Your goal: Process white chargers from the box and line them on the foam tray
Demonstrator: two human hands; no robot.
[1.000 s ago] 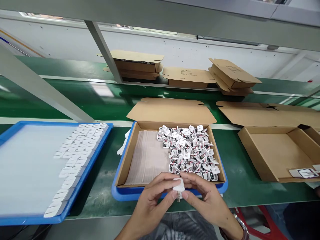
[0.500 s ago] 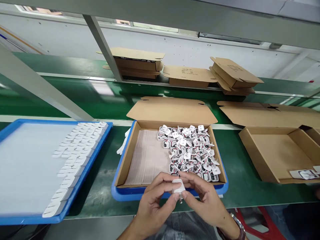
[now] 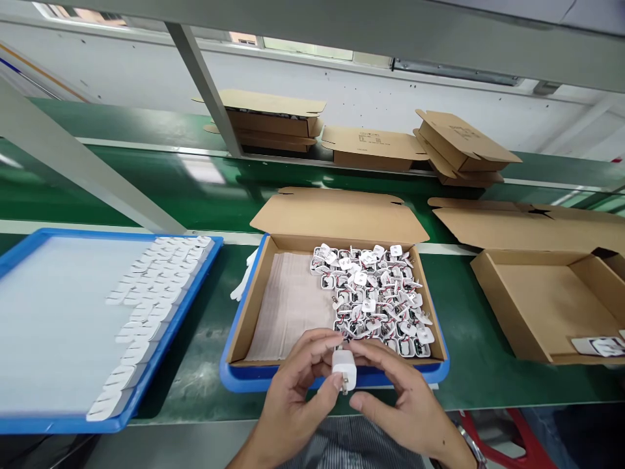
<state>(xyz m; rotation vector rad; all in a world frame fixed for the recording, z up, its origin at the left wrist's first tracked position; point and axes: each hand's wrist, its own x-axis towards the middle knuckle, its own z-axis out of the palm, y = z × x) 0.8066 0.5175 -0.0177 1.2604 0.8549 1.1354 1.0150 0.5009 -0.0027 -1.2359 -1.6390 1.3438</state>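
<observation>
A white plug adapter (image 3: 344, 367) with metal prongs facing me is between my hands, just in front of the open carton. My left hand (image 3: 300, 384) grips it, thumb by the prongs and fingertips at its far side. The fingertips of my right hand (image 3: 401, 397) touch or nearly touch its far right corner; that thumb is spread away from it. Beyond my fingers, several rows of white adapter housings (image 3: 374, 296) with loose lids and red and black wires fill the carton's right part. The carton (image 3: 239, 326) sits in a blue tray (image 3: 228, 378).
On the left, a blue-rimmed tray (image 3: 170, 339) bears rows of white pieces (image 3: 146, 306). A second open carton (image 3: 512, 326) stands at right, with flat white pieces (image 3: 598, 346) inside. Cardboard boxes (image 3: 375, 143) line the back shelf. A slanted metal post (image 3: 97, 156) rises at left.
The adapter has turned so its pronged face shows more. My right thumb has come off it and moved away, while my left hand keeps its grip. The view has shifted slightly.
</observation>
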